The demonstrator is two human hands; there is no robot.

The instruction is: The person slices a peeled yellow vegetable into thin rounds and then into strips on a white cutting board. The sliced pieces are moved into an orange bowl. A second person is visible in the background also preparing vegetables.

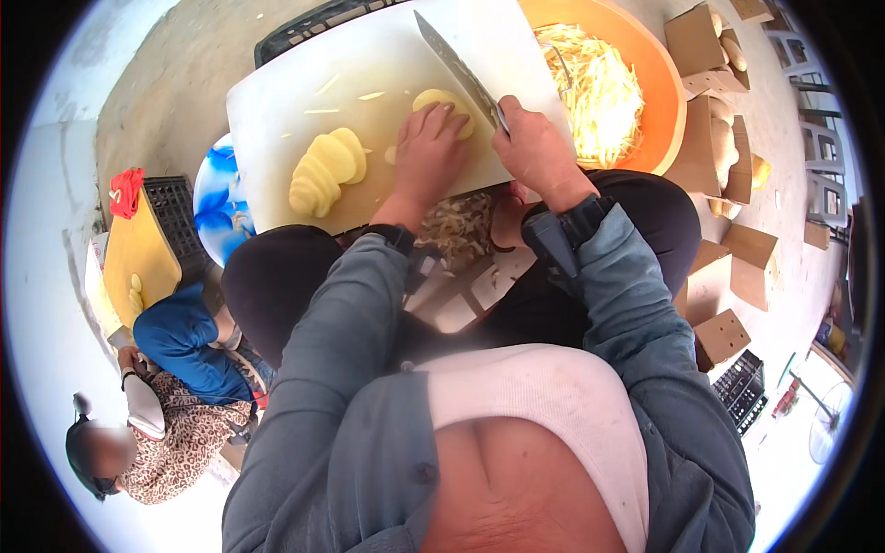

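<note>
My left hand (430,148) lies with bent fingers on a few yellow potato slices (442,97) on a white cutting board (266,117). Just right of it, my right hand (536,148) is closed round the handle of a large kitchen knife (456,62), its blade pointing up and left over the board. A fanned stack of potato slices (321,173) lies at the board's left, and several thin strips (323,110) are scattered above it. An orange basin (667,90) full of cut potato strips (598,97) stands right of the board.
A black crate (304,31) shows under the board. Peelings (453,231) lie below it, between my legs. A blue and white basin (220,197) is at the left, near a co-worker (187,415) with another board (138,256). Cardboard boxes (695,159), some holding potatoes, line the right.
</note>
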